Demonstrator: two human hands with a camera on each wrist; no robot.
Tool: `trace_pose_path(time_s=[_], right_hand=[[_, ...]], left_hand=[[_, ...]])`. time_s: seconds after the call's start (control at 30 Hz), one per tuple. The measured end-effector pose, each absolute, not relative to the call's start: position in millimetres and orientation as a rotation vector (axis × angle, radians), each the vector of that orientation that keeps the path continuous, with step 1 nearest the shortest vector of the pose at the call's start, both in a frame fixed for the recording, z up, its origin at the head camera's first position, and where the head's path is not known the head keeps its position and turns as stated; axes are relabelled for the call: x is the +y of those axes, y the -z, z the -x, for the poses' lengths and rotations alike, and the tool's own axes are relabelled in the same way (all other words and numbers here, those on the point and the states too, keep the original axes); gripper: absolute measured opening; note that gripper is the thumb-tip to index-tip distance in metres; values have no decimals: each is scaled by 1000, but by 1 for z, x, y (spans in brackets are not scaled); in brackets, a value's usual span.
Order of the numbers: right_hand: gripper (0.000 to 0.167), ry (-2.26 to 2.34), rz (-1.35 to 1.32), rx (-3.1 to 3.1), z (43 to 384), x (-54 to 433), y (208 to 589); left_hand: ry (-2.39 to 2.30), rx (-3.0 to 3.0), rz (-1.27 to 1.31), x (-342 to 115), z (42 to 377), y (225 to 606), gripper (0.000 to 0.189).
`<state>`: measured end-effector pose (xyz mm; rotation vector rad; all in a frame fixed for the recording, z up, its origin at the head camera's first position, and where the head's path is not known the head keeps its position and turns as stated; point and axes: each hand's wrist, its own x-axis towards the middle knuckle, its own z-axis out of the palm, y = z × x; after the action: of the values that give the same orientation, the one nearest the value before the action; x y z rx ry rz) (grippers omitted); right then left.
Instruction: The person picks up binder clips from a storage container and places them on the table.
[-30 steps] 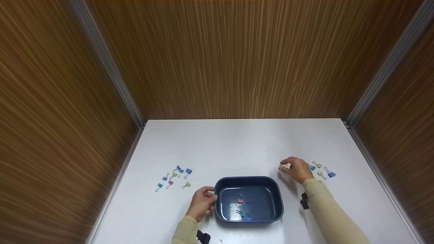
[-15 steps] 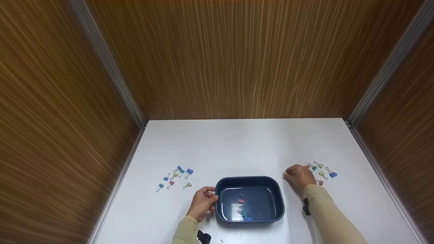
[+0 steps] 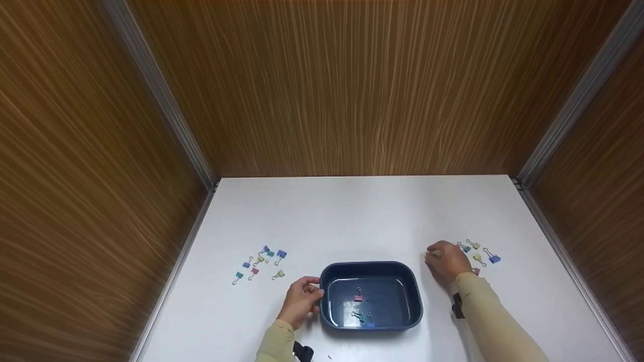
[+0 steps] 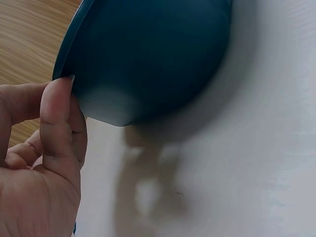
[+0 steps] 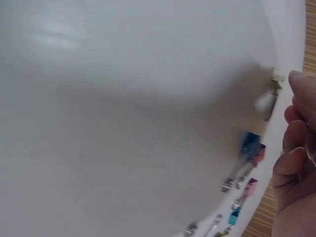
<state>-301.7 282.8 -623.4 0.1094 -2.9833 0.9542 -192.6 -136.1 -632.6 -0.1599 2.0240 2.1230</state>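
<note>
In the head view my left hand [image 3: 301, 301] pinches the left rim of a dark blue plastic tray [image 3: 372, 264]. The left wrist view has the thumb against the tray's outer wall [image 4: 143, 54] near its rim. Inside lie a pink binder clip [image 3: 357, 298], a teal binder clip [image 3: 359, 317] and a blue binder clip [image 3: 370, 323]. My right hand [image 3: 448, 261] is low over the table, right of the tray, fingers bent. A yellow binder clip [image 5: 277, 84] appears right by its fingertips in the right wrist view; whether they grip it is unclear.
On the left side of the white table [image 3: 352, 216] lie several binder clips, among them a blue one [image 3: 282, 254] and a teal one [image 3: 239, 275]. Beyond the right hand are more, including a blue clip [image 3: 494, 259] and a yellow clip [image 3: 477, 257]. Wood-grain panels [image 3: 352, 100] enclose the table.
My right hand, with a yellow binder clip at its fingertips a second ago, has come down nearer the table and shifted slightly right. The left hand and tray stay put.
</note>
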Motion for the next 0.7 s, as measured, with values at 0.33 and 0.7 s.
trace_pose_path(time_s=[0.33, 0.7], right_hand=[[29, -914, -207, -2890, 305, 270, 592], [20, -868, -536, -2694, 306, 223, 569]], left_hand=[[-2129, 2013, 156, -137, 194, 635, 36], [-2103, 2034, 161, -137, 195, 635, 37]])
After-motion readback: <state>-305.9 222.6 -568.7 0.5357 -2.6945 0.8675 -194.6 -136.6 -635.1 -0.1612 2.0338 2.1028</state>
